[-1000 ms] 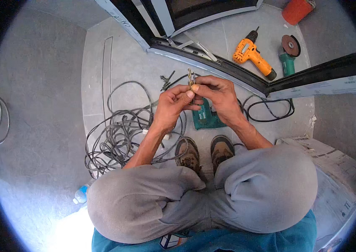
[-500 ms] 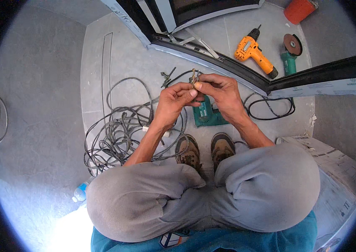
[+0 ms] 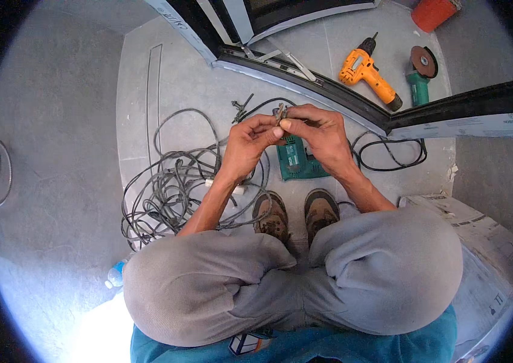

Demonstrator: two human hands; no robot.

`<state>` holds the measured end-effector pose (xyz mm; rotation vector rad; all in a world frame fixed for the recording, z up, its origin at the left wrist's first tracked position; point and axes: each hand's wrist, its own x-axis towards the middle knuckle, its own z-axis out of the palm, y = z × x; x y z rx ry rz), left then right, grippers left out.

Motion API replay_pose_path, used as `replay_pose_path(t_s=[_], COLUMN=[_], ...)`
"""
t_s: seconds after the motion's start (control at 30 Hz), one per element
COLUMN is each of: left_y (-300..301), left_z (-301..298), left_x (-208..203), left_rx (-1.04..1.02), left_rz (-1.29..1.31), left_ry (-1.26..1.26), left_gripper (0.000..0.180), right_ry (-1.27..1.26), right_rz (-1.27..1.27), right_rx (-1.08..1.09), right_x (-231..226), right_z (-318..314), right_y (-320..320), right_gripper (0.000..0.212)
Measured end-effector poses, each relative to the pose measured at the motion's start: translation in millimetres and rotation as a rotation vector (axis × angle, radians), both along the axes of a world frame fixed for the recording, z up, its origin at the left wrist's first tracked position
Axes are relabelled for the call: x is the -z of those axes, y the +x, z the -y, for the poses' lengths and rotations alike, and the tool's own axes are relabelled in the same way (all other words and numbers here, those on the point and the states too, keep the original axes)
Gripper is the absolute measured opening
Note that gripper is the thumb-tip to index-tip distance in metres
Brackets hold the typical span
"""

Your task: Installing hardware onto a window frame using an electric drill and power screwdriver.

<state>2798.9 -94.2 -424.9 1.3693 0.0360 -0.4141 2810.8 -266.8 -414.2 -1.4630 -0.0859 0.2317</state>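
My left hand (image 3: 246, 148) and my right hand (image 3: 320, 134) meet in front of me, above a green corded drill (image 3: 297, 158) lying on the floor. Between their pinched thumbs and fingers is a small brass-coloured, twisted metal piece that looks like a drill bit (image 3: 281, 112). Its tip points away from me. Greyish metal shows close beside it, too small to make out. Both thumbs press near its lower end, and the fingers hide the rest. Part of the green drill is covered by my right hand.
Tangled dark cable (image 3: 168, 196) lies left of my shoes (image 3: 271, 216). A dark window frame (image 3: 305, 78) crosses ahead; beyond it are an orange cordless drill (image 3: 368, 75), a green angle grinder (image 3: 418, 85) and a red bucket (image 3: 430, 15). Cardboard (image 3: 480, 236) lies right, a bottle (image 3: 115, 275) left.
The brass-coloured bit has tilted and sits lower between my fingers, with less of it sticking out. Both hands stay pinched together in nearly the same place.
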Motion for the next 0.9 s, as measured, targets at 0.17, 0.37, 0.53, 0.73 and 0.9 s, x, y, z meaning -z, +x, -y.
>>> replay_pose_path(t_s=[0.17,0.37,0.53,0.73,0.9], left_y=[-0.5,-1.1,-1.7,-3.8,-6.7], left_z=[-1.9,1.4,0.5,2.0,1.6], left_x=[4.0,0.7,1.2,1.8,4.4], left_rx=[-0.016,-0.018,0.003,0.036,0.039], left_rz=[0.029,0.020,0.027,0.011,-0.014], left_ry=[0.049,0.045,0.064,0.039,0.025], left_gripper=[0.021,0.022,0.024,0.024,0.024], right_ry=[0.009,0.019,-0.013,-0.050,0.000], right_rz=[0.033,0.020,0.023,-0.011,-0.055], right_rx=[0.002,0.005,0.005,0.019,0.026], right_x=[5.0,5.0,4.8,4.6,5.3], right_z=[-1.9,-2.6,-3.5,-2.7,-4.5], right_y=[-0.3,-1.8,-2.2,-2.2,-2.7], right_gripper=[0.020,0.018,0.018,0.019,0.020])
